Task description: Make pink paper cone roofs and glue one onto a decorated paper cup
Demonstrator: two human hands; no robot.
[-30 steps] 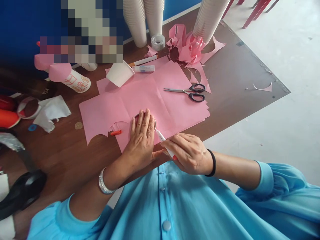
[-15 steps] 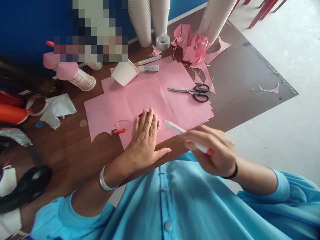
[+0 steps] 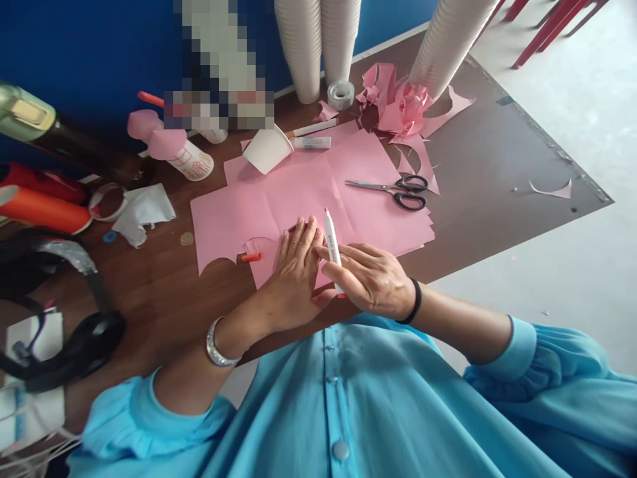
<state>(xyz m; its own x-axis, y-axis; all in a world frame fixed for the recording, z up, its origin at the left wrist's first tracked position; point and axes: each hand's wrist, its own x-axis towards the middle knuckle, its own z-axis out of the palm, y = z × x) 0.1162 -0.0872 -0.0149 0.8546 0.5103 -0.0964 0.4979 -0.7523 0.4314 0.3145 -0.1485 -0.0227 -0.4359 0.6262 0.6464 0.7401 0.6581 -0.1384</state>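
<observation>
A marker [image 3: 331, 239] lies pinched in the right grip [image 3: 378, 280], tip jutting forward, beside the flattened left grip [image 3: 293, 279].

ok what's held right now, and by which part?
White marker, in the right hand, gripped along its lower half, near the red end, tip up. Left hand lies flat; no grip visible.

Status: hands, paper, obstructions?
Left hand flat over pink paper sheets. Right hand holding slim white marker, uncapped. Black-handled metal scissors on the sheets, apart from both hands.
</observation>
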